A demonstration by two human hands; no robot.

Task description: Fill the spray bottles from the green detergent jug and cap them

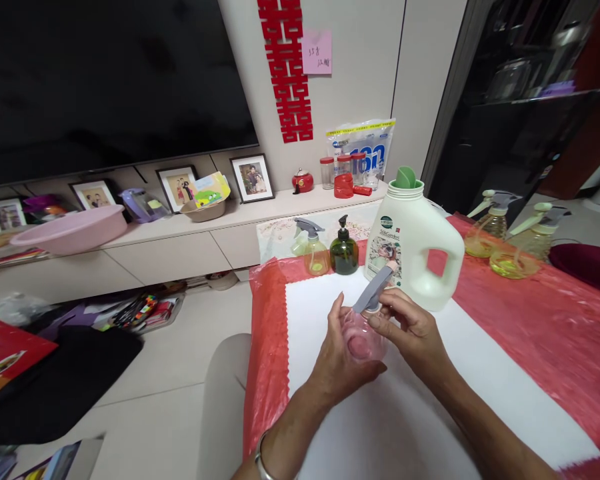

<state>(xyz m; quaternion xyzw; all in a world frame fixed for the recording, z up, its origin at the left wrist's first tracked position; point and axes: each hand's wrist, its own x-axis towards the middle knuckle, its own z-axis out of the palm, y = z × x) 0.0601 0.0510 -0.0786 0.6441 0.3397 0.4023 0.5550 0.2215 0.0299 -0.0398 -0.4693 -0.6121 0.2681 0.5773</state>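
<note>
A clear pink spray bottle (pixel 363 337) with a grey trigger head is tilted above the white cloth (pixel 380 427). My left hand (pixel 330 353) is wrapped round its body. My right hand (pixel 410 323) pinches the collar below the spray head. Just behind stands a big pale green detergent jug (pixel 415 240) with a green cap or scoop (pixel 405 177) in its mouth. Beside the jug are a dark green pump bottle (pixel 344 250) and a yellowish spray bottle (pixel 316 253) with a grey head.
Red plastic sheeting (pixel 520 333) covers the table under the cloth. More spray bottles (pixel 525 243) stand at the right. Along the wall, a shelf (pixel 180 220) holds picture frames (pixel 253 179), a pink basin (pixel 73 230), red-lidded jars (pixel 327 175) and a small red pot (pixel 303 182).
</note>
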